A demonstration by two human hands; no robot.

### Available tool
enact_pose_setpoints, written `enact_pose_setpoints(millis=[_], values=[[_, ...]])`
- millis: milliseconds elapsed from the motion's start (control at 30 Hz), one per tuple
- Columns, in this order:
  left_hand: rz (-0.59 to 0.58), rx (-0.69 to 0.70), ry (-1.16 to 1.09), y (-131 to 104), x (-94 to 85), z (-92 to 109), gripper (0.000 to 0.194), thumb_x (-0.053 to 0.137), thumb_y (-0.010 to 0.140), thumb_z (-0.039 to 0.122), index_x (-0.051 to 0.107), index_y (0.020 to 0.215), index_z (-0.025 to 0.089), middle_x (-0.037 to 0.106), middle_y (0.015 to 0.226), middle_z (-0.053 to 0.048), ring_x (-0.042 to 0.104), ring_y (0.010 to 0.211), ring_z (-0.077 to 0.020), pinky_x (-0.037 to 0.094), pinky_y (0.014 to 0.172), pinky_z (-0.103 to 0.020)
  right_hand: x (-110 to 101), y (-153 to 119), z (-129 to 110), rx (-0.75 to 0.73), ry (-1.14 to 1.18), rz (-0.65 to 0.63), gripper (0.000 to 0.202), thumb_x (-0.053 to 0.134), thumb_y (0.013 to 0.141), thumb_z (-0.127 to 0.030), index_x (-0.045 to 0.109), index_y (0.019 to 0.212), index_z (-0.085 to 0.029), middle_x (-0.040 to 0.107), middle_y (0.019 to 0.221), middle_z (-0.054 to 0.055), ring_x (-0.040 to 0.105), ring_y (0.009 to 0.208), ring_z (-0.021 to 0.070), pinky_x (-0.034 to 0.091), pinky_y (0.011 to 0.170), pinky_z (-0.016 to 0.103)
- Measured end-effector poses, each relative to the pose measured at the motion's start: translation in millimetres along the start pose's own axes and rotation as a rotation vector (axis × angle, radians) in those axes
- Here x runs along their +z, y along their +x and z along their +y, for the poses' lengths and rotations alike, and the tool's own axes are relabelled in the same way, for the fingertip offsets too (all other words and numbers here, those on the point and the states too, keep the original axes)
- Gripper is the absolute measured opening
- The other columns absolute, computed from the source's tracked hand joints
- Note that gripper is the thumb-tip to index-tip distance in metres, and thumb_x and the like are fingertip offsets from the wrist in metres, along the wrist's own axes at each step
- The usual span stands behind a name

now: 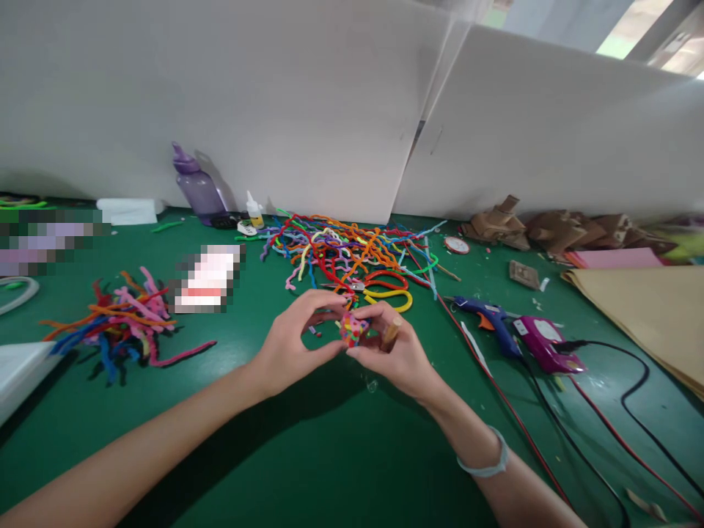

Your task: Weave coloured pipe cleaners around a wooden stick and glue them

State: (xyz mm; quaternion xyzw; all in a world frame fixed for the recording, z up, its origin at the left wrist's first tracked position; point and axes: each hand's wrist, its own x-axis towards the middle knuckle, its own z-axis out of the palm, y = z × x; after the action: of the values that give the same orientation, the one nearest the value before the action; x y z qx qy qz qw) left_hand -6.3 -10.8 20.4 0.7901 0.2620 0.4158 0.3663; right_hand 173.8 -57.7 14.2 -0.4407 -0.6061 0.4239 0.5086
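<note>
Between my two hands is a small multicoloured lump [353, 330], bumpy, mostly pink, red and yellow. My left hand [300, 341] pinches its left side with thumb and fingertips. On the other side, the thumb and fingers of my right hand [399, 352] close on the same lump. A short brown wooden piece [391, 334] sticks up among the right hand's fingers; whether it joins the lump I cannot tell. Just beyond my hands lie scissors [404, 299] with red and yellow handles, beside a heap of coloured pipe cleaners [352, 249].
On the green table [308, 462], cut pipe cleaners [121, 315] lie left. A blue glue gun [487, 315] and a purple device [544, 345] with trailing cords lie right. Behind stand a purple bottle [198, 187] and a small dropper bottle [254, 210]. Brown paper [643, 308] covers the right edge.
</note>
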Motion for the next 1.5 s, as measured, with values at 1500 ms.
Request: enact_pose_setpoints(millis=[1500], values=[[-0.242, -0.311, -0.195, 10, -6.4, 0, 0.031, 0.066, 0.08, 0.024, 0.066, 0.111, 0.022, 0.062, 0.115, -0.007, 0.06, 0.104, -0.0208, 0.052, 0.086, -0.033, -13, 8, -12, 0.205, -0.177, -0.131, 0.016, 0.062, 0.08, -0.032, 0.065, 0.077, -0.016, 0.066, 0.071, 0.001, 0.053, 0.06, 0.0112, 0.039, 0.054, 0.022]])
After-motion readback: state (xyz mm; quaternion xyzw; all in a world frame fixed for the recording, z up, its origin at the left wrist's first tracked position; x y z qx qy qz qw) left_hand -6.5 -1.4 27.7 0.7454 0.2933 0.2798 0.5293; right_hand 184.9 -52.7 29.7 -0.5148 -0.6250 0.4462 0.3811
